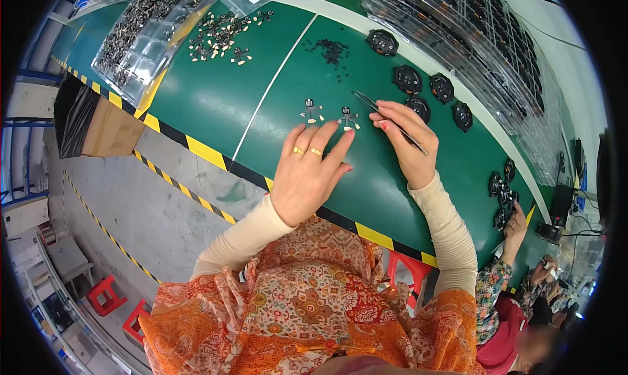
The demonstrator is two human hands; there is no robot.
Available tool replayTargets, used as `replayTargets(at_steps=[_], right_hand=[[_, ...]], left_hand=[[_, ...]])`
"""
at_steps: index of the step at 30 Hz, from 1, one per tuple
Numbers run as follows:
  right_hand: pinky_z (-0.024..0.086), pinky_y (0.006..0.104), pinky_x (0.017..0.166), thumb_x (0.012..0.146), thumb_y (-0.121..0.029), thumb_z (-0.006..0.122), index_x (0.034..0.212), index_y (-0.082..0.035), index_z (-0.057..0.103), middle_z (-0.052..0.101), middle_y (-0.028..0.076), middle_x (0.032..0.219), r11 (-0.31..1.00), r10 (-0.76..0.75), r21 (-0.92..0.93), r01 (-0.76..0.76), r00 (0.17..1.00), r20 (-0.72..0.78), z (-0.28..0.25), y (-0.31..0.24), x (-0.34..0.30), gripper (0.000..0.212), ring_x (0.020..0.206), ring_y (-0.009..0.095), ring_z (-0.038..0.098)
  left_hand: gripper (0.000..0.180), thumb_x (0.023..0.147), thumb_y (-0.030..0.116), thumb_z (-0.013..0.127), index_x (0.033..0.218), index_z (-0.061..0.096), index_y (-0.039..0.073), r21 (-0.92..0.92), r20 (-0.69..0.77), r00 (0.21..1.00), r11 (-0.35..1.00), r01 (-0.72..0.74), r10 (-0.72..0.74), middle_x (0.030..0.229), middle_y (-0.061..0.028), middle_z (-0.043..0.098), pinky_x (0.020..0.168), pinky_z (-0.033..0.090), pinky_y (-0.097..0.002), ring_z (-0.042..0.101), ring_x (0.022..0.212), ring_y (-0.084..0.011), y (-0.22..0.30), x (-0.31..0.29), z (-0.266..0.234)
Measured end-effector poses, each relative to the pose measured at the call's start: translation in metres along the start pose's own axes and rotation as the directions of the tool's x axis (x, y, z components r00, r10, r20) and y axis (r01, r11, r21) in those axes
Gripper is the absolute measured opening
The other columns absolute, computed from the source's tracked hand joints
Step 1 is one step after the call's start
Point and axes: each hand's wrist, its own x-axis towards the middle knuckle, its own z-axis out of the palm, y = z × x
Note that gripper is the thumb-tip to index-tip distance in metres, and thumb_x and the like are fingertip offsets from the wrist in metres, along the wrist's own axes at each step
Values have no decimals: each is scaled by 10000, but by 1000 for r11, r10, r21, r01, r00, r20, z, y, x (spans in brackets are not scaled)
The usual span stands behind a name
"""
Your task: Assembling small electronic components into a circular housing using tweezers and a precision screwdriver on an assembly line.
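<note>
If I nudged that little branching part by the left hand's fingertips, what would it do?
The little branching part is probably light, looking tiny beside the left hand. Its thin arms suggest it may bend easily. Lying flat on the green table, it would likely slide rather than roll.

The tweezers [366, 101] look metal, the tabletop [203, 97] smooth and glossy, the tray [149, 48] shiny plastic.

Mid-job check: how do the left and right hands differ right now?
The left hand is palm down with fingers spread, fingertips by a small black part with cream tabs; the right hand grips tweezers. The left hand wears two gold-coloured rings; no ring shows on the right hand. Both come out of cream sleeves.
</note>
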Motion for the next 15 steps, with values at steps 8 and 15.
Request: replayTargets(at_steps=[8,15], right_hand=[[576,323,853,925,96,569,1116,83,676,653,200,1198,1000,-12,-14,12,999,41,-3,-3,3,219,999,254,698],[578,319,822,917,119,550,1102,77,683,666,200,1171,996,-91,-16,92,996,25,-5,-4,-8,232,965,258,706]], left_hand=[[483,781,209,765,1217,638,44,94,112,992,993,-73,62,1249,-62,579,1073,381,-522,528,1155,-266,-7,-1,6],[408,800,162,750,1179,663,41,45,94,995,998,-49,44,1236,-60,593,1073,380,-522,536,1146,-258,-4,-13,1]])
